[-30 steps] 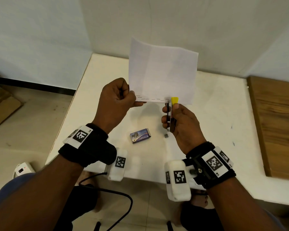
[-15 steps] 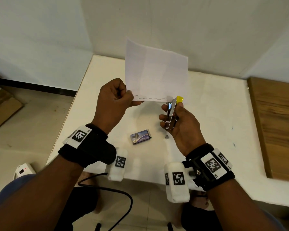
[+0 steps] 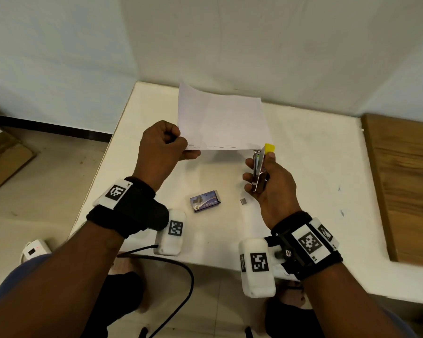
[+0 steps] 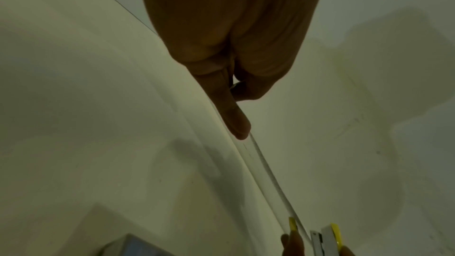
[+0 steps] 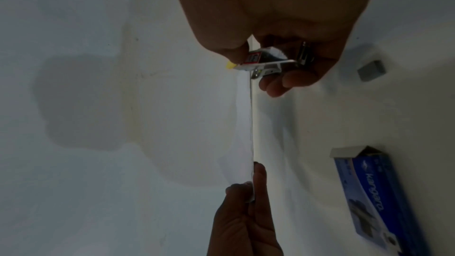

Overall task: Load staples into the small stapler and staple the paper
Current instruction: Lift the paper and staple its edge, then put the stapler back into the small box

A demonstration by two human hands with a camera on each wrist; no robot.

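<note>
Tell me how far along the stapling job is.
Done: a row of staples lines the paper's lower edge. In hand: the left hand pinches its corner; the right hand holds the stapler at the edge's right end. Left: possibly one more staple there.

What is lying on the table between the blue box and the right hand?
A small grey staple block lies between blue box and right hand, in the head view.
</note>
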